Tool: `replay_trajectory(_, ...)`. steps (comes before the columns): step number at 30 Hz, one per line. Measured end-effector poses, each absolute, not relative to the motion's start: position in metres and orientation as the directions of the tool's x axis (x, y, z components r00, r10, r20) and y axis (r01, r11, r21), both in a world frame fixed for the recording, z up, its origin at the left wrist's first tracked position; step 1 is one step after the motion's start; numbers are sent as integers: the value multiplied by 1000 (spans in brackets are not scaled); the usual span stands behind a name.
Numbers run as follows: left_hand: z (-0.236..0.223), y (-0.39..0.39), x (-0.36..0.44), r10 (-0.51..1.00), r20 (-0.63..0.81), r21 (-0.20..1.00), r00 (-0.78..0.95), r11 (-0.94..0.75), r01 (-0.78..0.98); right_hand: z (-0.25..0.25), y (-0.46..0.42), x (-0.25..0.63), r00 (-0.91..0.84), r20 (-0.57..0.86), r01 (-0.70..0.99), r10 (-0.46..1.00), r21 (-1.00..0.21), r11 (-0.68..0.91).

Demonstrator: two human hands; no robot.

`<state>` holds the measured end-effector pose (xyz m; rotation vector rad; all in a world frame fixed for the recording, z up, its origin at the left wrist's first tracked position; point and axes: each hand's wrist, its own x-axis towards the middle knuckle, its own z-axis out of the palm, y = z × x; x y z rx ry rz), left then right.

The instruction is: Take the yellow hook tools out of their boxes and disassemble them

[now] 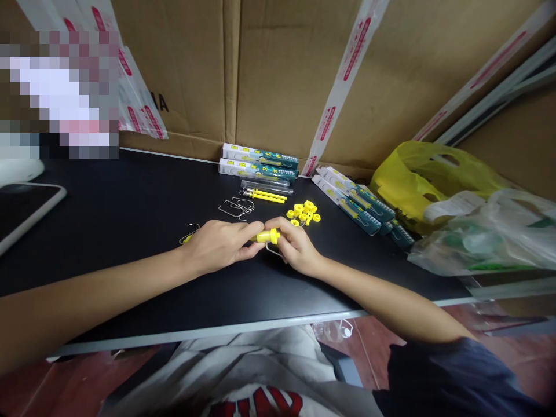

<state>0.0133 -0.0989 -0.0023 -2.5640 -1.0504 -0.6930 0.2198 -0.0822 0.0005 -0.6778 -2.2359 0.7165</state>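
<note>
Both hands meet over the front middle of the black table (208,307). My left hand (223,243) is closed around a spring scale (268,236), whose yellow end cap points right; its body is mostly hidden by the fingers. At that cap, my right hand (300,246) pinches a bent metal wire hook (273,250) just below it. Beyond the hands lie loose wire hooks (237,208), yellow rods with springs (268,196), clear tubes (271,186) and a heap of small yellow caps (306,213). Another hook with a yellow piece (188,237) sits beside my left wrist.
Printed spring scale boxes (260,169) are stacked at the back, with more boxes (347,200) to the right. A yellow plastic bag (403,179) and a clear bag (490,231) lie at far right. A phone-like device (28,211) rests at left. Cardboard (282,81) walls the back.
</note>
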Motion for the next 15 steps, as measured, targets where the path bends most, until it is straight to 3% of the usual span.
replay_trajectory(10,2,-100,13,668,380,-21,640,-685,728,-2,-79,228,-700,435,286,567,-557,780)
replay_trajectory(15,5,-99,13,710,308,51,633,-677,734,-3,-83,223,-634,466,272,617,-614,741)
